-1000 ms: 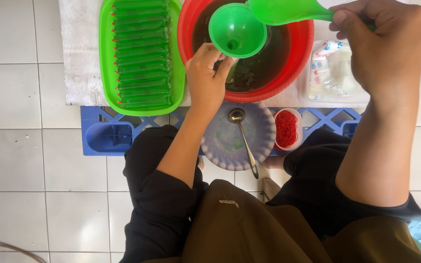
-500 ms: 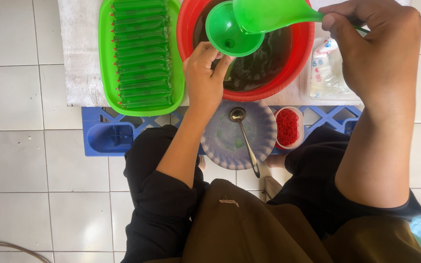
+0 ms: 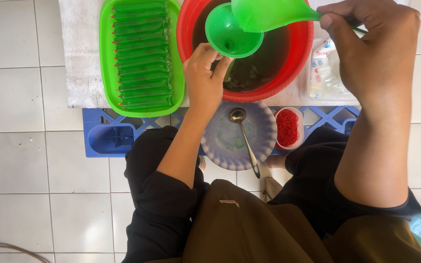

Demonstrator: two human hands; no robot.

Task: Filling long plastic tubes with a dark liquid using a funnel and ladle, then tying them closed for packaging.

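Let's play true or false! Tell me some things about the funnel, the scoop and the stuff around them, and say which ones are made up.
1. The left hand holds a green funnel over the red basin. True.
2. The right hand holds a blue ladle. False: the ladle is green.
3. The green tray is empty. False: it holds a row of filled green packets.
4. A spoon lies on the patterned plate. True.

Over the past second the green ladle (image 3: 269, 13), gripped in the right hand (image 3: 371, 44), has swung left from beside the green funnel (image 3: 232, 31) to sit tipped over its rim. The funnel, held by the left hand (image 3: 204, 78) above the red basin (image 3: 298, 53), has shifted slightly left.
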